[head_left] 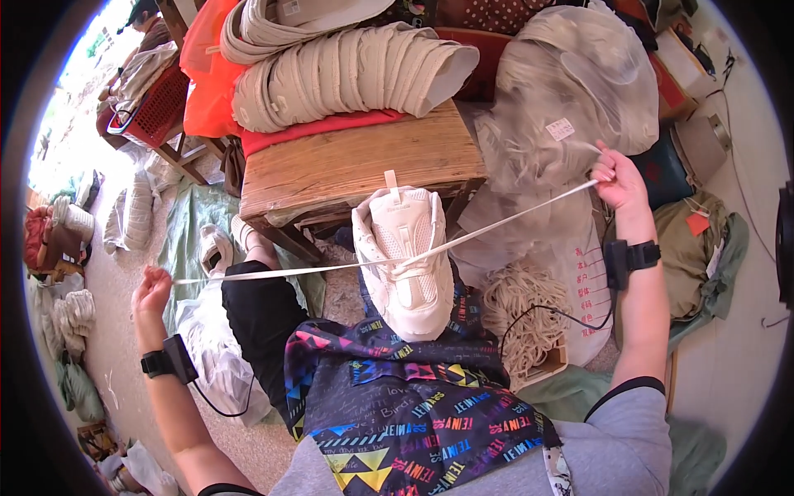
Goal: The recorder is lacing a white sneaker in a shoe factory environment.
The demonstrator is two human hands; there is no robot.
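A cream-white sneaker upper (420, 314) rests on my lap, toe toward me and tongue toward the wooden bench. Through its lower eyelets runs a white shoelace (517, 217), drawn out taut to both sides. Far out to the left, my left hand (151, 291) is closed on one end of the lace. My right hand (620, 179), raised higher on the other side, pinches the opposite part, and a short tail sticks out past its fingers. Both hands are well away from the shoe itself.
Nested cream shoe uppers (347, 74) are stacked on the wooden bench (356, 157) ahead. A box of loose white laces (529, 318) stands right of my lap, below a large clear plastic bag (571, 83). A red basket (157, 107) is at far left; bundled uppers lie along the floor.
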